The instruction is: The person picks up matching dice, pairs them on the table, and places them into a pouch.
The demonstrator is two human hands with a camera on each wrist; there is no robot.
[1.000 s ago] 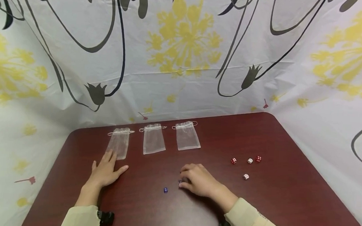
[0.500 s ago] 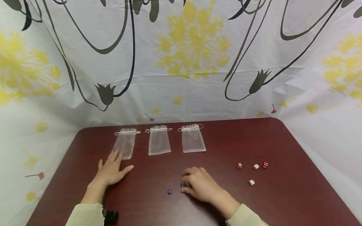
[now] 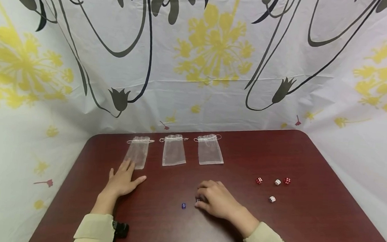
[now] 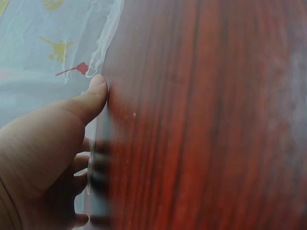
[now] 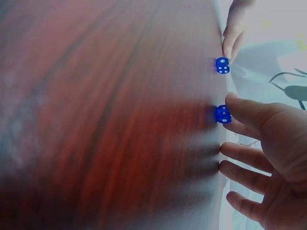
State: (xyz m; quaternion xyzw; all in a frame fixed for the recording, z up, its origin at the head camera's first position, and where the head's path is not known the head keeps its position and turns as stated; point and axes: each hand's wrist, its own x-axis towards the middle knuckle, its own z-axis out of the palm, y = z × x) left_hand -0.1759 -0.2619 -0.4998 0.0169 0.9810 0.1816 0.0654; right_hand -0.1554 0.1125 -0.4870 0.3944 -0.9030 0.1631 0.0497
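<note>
Two blue dice with white dots are near the middle of the table. My right hand (image 3: pixel 218 199) has its thumb and index finger on either side of one blue die (image 5: pixel 223 114), pinching it at the table surface; its other fingers are spread loosely. The second blue die (image 3: pixel 184 206) lies free, just left of that hand. My left hand (image 3: pixel 120 182) lies with straight, spread fingers, the fingertips resting on the lower end of the left sheer drawstring bag (image 3: pixel 140 149). In the left wrist view, its thumb (image 4: pixel 96 93) points away from the other fingers.
A middle bag (image 3: pixel 174 151) and a right bag (image 3: pixel 210 151) lie flat in the same row along the far edge. To the right sit two red dice (image 3: pixel 259 180) and two white dice (image 3: pixel 272 199). A patterned curtain (image 3: pixel 197 61) surrounds the dark red table (image 3: pixel 159 223).
The head view has shifted slightly, so the scene sits further right and a little lower. Both hands and the dice keep about the same places on the table.
</note>
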